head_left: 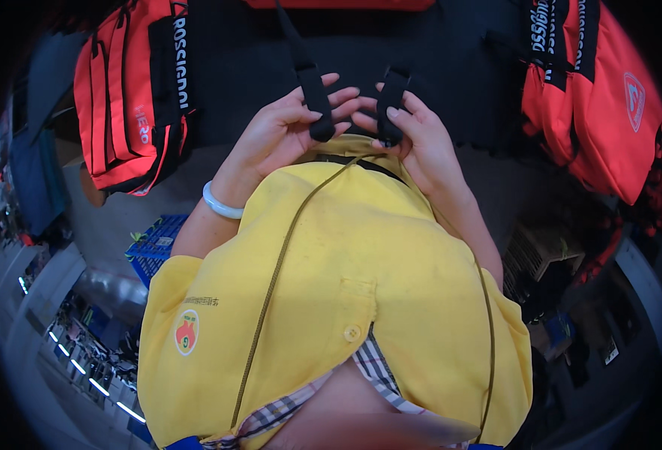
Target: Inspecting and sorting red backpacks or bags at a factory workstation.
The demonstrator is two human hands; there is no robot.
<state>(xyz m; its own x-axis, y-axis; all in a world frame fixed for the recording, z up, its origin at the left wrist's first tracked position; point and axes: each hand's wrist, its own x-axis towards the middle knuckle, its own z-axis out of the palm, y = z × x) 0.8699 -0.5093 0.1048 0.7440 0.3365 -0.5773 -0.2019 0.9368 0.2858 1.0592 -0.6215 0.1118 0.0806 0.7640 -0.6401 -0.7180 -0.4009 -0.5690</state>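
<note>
My left hand [277, 133] holds a black webbing strap [316, 101], its thumb lying across the front and the fingers behind. Toward the top edge, this strap narrows and runs out of view. Just to the right, my right hand [425, 141] grips a second black strap [390, 109] between thumb and fingers. A dark buckle or loop [398, 77] appears at its upper end. Both straps hang nearly parallel in front of my yellow top, with a small gap between them. The fingertips of both hands come close together there.
A red and black bag [121, 97] stands at the left, and another red and black bag [608, 105] at the right. Dark table surface [233, 45] lies beyond my hands, with a red object [346, 3] at its far edge. Lower down are a blue basket [155, 244] and a brownish crate [545, 251].
</note>
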